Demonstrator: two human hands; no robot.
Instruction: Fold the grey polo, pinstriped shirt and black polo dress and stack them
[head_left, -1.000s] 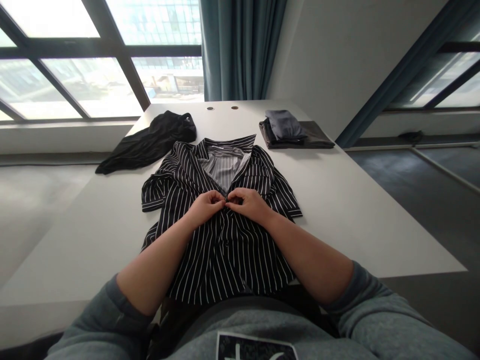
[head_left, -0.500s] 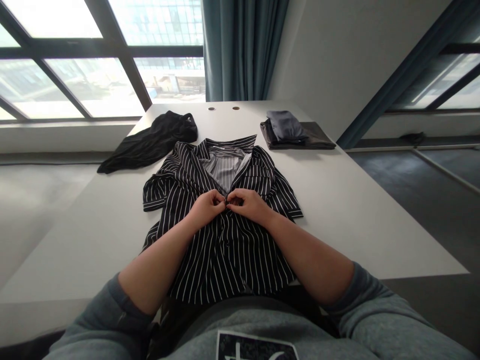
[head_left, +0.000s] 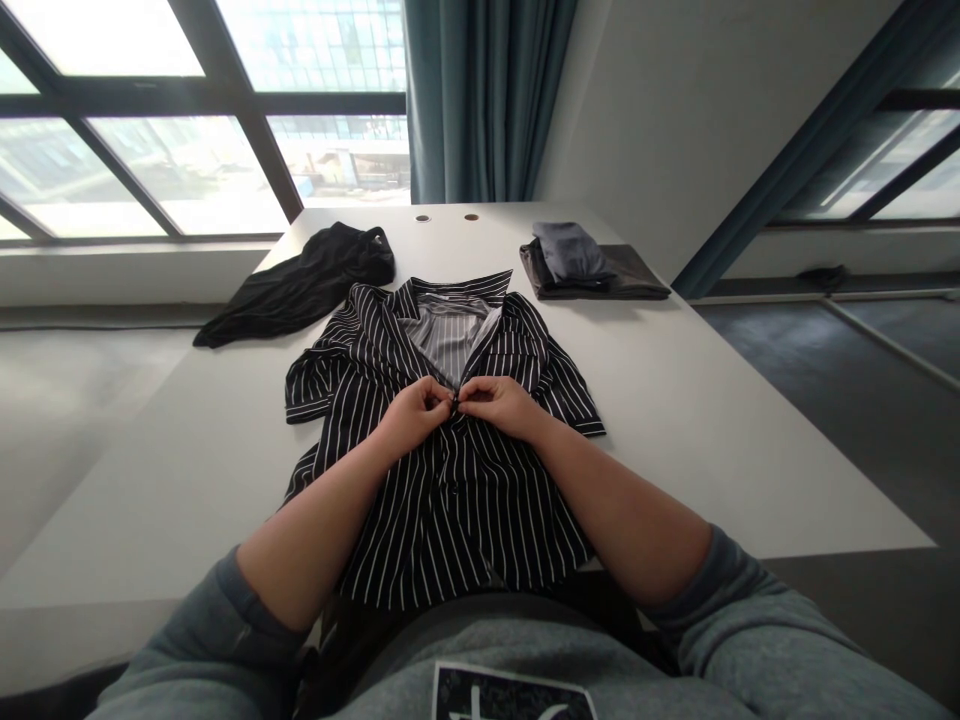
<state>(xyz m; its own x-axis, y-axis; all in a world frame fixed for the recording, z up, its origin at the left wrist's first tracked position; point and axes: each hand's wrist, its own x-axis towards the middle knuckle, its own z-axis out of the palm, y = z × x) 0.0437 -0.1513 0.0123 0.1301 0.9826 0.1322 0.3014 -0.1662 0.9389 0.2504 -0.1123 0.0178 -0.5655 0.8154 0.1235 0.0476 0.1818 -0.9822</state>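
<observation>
A black shirt with white stripes (head_left: pixel 450 500) lies face up on the white table, collar away from me and its neck open in a V. Both hands meet at the front edges, at the bottom of that V. My left hand (head_left: pixel 420 408) pinches the front edge between thumb and fingers. Against it, my right hand (head_left: pixel 499 402) is closed in a pinch on the other front edge. The fingertips nearly touch and cover the spot between them. Below them a small dark button (head_left: pixel 453 489) shows on the placket.
Crumpled black clothing (head_left: pixel 307 280) lies at the far left of the white table (head_left: pixel 720 450). At the far right a folded grey-blue cloth (head_left: pixel 571 252) rests on a dark folded garment (head_left: pixel 637 275). Two round holes pierce the far end. Windows and a blue curtain (head_left: pixel 487 100) stand beyond.
My right hand's fingers have closed into a flatter, tighter pinch at the front edge. Both hands shifted very slightly; the shirt has stayed in place.
</observation>
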